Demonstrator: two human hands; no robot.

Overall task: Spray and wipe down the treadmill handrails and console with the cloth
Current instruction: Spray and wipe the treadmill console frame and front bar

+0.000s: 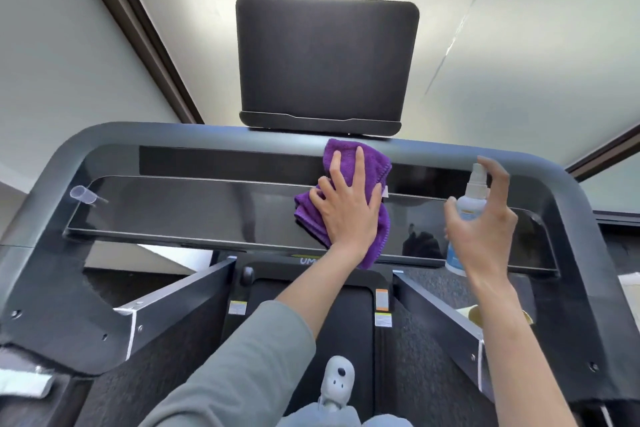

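Gripping spray bottle [465, 215]: right hand [485, 229]; contents unclear.

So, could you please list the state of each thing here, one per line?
cloth: bunched, pressed flat on the console
left hand: open, fingers spread on the cloth
spray bottle: upright, uncapped, held
right hand: grips the bottle, forefinger above the nozzle
console: dark
screen: dark

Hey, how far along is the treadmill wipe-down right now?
Done: nothing shows as finished; wiped and unwiped surfaces look alike. In hand: the left hand presses the purple cloth flat on the glossy console panel, while the right hand grips the spray bottle. Left: probably the console's left stretch, the screen and the handrails.
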